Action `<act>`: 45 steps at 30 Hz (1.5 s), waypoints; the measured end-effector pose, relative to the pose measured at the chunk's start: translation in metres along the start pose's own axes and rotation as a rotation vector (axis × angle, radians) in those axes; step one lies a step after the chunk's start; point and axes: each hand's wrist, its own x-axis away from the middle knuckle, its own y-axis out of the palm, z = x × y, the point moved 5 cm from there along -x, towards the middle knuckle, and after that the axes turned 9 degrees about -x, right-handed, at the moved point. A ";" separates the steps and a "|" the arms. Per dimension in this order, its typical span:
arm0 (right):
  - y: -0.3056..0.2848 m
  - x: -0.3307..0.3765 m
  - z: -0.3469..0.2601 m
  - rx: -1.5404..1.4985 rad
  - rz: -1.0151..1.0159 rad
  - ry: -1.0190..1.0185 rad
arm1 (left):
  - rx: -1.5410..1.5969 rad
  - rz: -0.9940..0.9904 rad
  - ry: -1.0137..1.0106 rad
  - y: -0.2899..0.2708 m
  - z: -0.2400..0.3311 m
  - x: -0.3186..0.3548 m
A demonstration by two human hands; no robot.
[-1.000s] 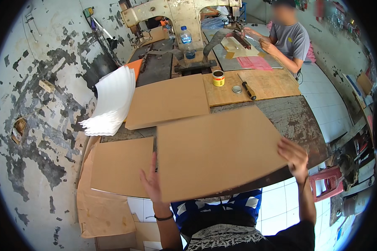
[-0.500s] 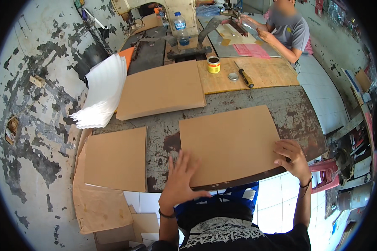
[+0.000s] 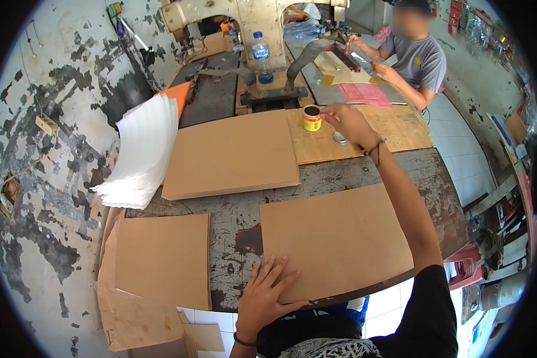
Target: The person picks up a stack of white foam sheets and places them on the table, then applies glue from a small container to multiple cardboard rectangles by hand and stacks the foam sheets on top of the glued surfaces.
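Observation:
My left hand point(image 3: 267, 297) lies with spread fingers on the lower left corner of a brown cardboard sheet point(image 3: 337, 241) at the table's front edge. Across the table stretches my right arm. My right hand point(image 3: 349, 124) is at the right side of a small open yellow tin point(image 3: 311, 119) with dark contents. Its fingers are bent, their tips by the tin's rim, and nothing shows between them. Just under that hand lies a round metal lid point(image 3: 340, 137).
A brown cardboard stack point(image 3: 232, 152) lies behind, with another pile point(image 3: 164, 256) at the left. White foam sheets point(image 3: 140, 149) hang past the left edge. A water bottle point(image 3: 261, 56) stands before a cream machine point(image 3: 262, 21). Another person point(image 3: 420, 65) handles clear plastic at the back right.
My right hand has left the cardboard sheet's right edge and reached forward to the tin. It now hides the screwdriver beside the lid. My left hand has settled onto the sheet's corner.

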 end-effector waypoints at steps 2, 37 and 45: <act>0.016 -0.017 0.020 0.192 -0.010 -0.037 | 0.015 -0.006 -0.009 -0.001 -0.002 -0.003; -0.004 -0.071 0.014 -0.234 0.013 0.264 | 0.032 -0.045 -0.058 0.000 -0.005 -0.003; -0.031 -0.092 -0.002 -0.292 0.173 0.151 | 0.057 -0.034 -0.067 0.000 -0.008 -0.003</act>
